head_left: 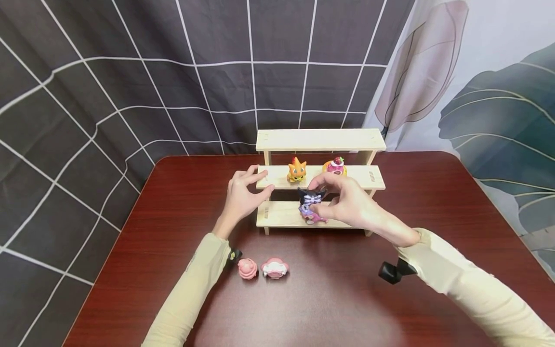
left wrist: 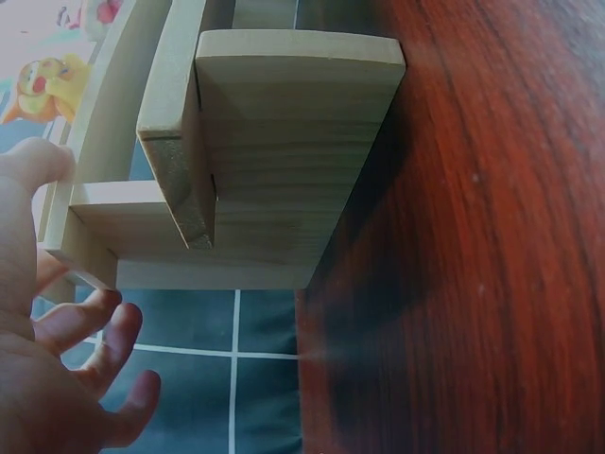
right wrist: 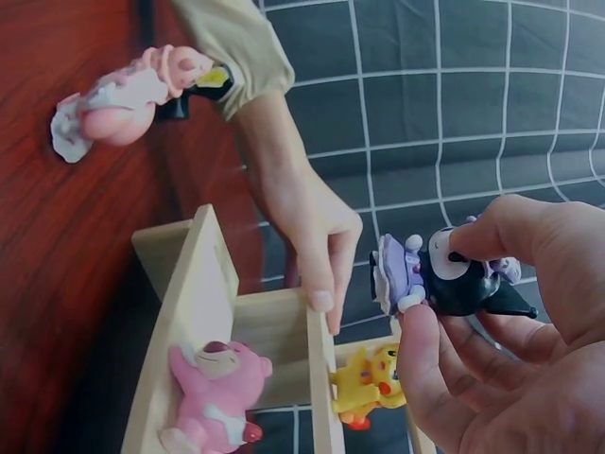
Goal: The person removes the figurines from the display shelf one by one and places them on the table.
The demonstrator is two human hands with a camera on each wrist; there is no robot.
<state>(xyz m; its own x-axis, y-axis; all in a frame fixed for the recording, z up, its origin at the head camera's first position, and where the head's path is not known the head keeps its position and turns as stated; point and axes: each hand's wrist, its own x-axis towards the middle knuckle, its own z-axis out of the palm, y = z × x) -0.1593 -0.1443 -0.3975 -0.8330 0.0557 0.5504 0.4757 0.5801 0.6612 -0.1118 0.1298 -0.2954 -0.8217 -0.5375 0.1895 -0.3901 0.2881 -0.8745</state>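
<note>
My right hand holds a figurine with a black pointed hood and purple dress, pinched between thumb and fingers. It is in front of the three-tier wooden display shelf, above the lowest board. My left hand grips the left end of the middle board, thumb near its front and fingers farther back. A pink bear figurine sits on the lowest board, partly hidden behind the held figurine in the head view. On the middle board stand an orange-yellow figurine and a pink figurine with a berry on top.
Two pink figurines stand on the dark red table, one round and ruffled, the other pink and white, close to my left sleeve. A dark grid-patterned curtain hangs behind the table, with a leaf-patterned one at the right.
</note>
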